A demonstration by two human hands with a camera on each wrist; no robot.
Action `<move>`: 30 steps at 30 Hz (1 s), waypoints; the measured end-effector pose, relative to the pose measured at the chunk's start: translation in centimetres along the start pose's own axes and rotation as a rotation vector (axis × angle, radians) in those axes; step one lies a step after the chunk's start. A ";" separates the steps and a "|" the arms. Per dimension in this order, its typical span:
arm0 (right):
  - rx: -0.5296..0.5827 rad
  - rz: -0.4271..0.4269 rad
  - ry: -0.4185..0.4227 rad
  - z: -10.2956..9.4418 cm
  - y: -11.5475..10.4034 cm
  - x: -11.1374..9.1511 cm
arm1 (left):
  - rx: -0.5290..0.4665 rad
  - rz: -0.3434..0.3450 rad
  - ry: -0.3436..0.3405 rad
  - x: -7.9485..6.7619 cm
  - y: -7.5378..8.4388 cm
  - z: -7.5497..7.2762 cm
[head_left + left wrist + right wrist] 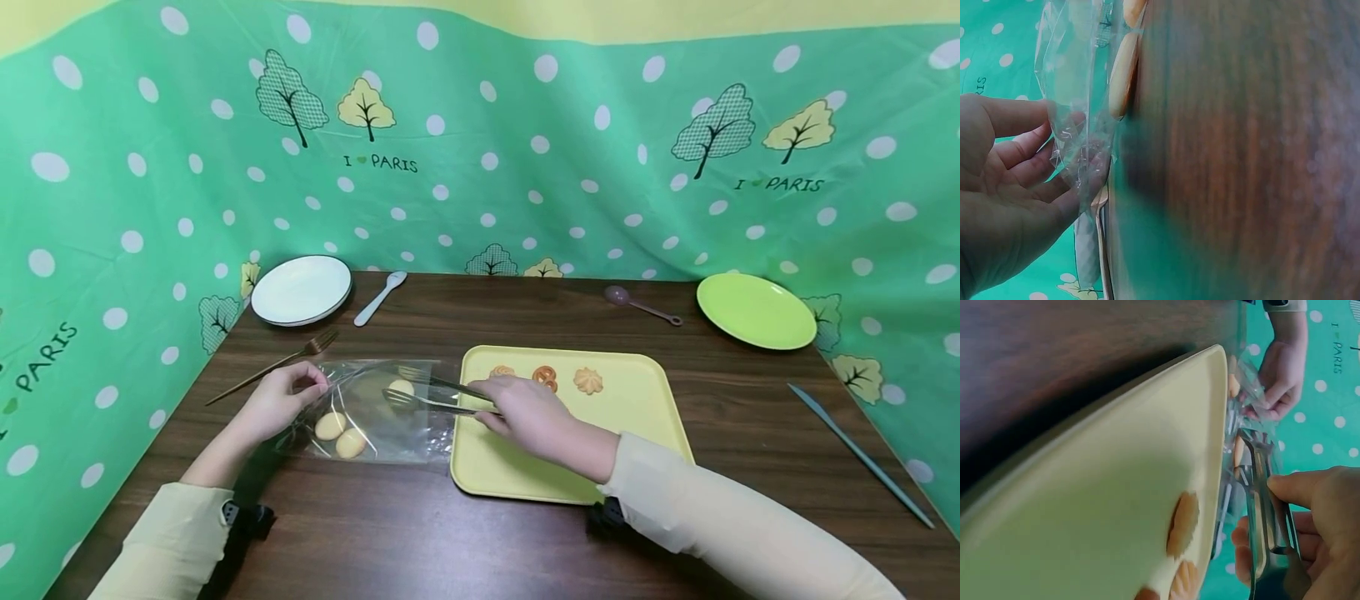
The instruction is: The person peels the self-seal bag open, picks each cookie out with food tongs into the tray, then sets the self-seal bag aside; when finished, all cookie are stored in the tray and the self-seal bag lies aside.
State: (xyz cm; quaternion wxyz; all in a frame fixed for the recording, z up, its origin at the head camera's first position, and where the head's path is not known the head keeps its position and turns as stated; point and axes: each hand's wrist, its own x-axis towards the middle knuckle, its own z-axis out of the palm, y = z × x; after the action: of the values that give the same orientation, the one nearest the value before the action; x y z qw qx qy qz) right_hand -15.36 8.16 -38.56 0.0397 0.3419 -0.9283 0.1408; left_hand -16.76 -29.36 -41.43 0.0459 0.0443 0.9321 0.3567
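Note:
My left hand (276,406) pinches the upper left edge of a clear plastic bag (401,433), lifting that side a little; the left wrist view shows the film between thumb and fingers. Two round cookies (340,435) lie in the bag's lower left part. My right hand (534,419) grips metal tongs (442,407), whose tips point left over the bag at a third round cookie (402,387). Whether the tips squeeze it I cannot tell. Under the right hand is a yellow tray (573,467) holding a swirl cookie (588,381), a pretzel-shaped cookie (545,377) and another cookie (502,371).
A copper-coloured fork (273,367) lies left of the bag. Behind are a white plate (302,290), a white spoon (380,298) and a purple spoon (641,306). A green plate (756,310) stands at the back right, with a blue-grey knife (858,454) along the right side.

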 end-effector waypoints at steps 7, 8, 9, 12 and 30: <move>0.002 0.007 0.060 -1.9 2.0 -3.9 | -0.004 -0.010 -0.004 0.0 0.0 0.0; 0.005 0.010 0.073 -2.2 2.4 -4.5 | -0.006 -0.012 -0.004 0.0 0.0 0.0; 0.010 0.013 0.086 -2.4 2.7 -5.1 | -0.009 -0.013 -0.005 0.0 0.0 0.0; 0.018 0.030 0.124 -3.3 3.8 -7.1 | -0.009 -0.012 -0.005 -0.1 0.0 0.0; -0.107 0.160 0.239 -6.3 9.7 -18.5 | 0.004 -0.018 -0.004 0.1 0.0 -0.1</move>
State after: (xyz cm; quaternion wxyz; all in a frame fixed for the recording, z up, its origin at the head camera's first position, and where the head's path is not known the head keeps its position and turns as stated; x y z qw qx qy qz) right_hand -7.67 28.61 -37.95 0.1567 0.2449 -0.9474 0.1337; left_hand -16.83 -29.42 -41.31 0.0506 0.0368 0.9330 0.3543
